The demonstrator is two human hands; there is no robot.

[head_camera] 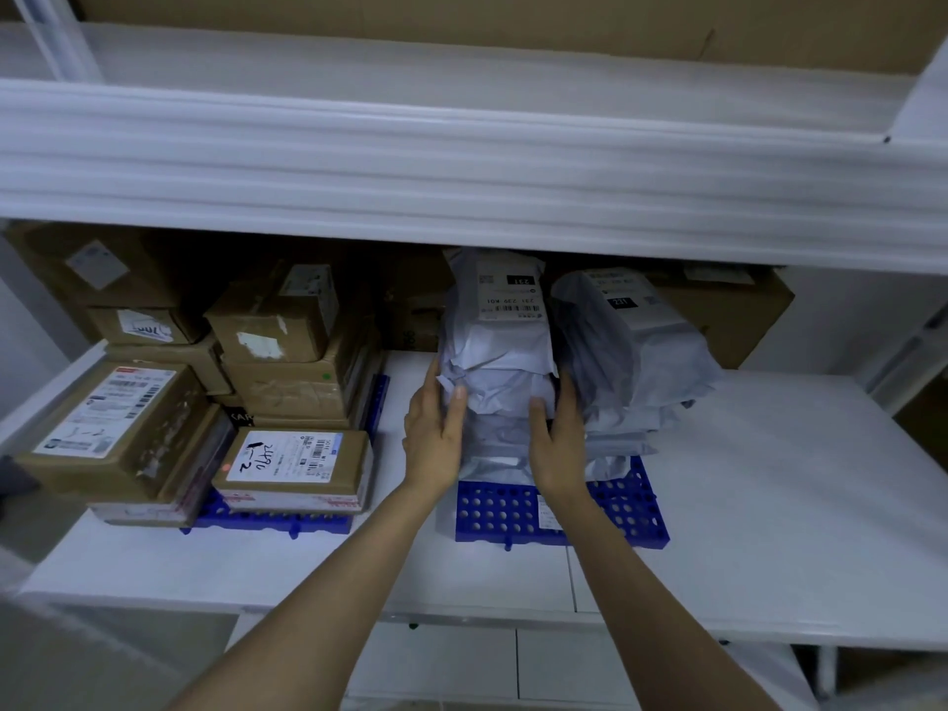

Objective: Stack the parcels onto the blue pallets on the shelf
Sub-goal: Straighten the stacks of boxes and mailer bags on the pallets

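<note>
Pressing in from both sides, the left hand (435,433) and right hand (559,449) flank 1 stack of grey poly mailers (500,351). From my remote seat I see fingers mostly straight and flat against the crinkled plastic, the 2 hands apart with the stack between them. That stack sits on the right blue pallet (623,515), 1 of 2 perforated plastic grids with round holes. A second mailer stack (631,346) slumps just beside it on the same pallet (the near stack's top bag shows 1 white barcode label (510,300)). Behind stands 1 large carton (738,310). The left blue pallet (267,520) bears at least 7 taped, rectangular brown cardboard boxes (287,325). Both pallets lie on the smooth white shelf (795,479).
</note>
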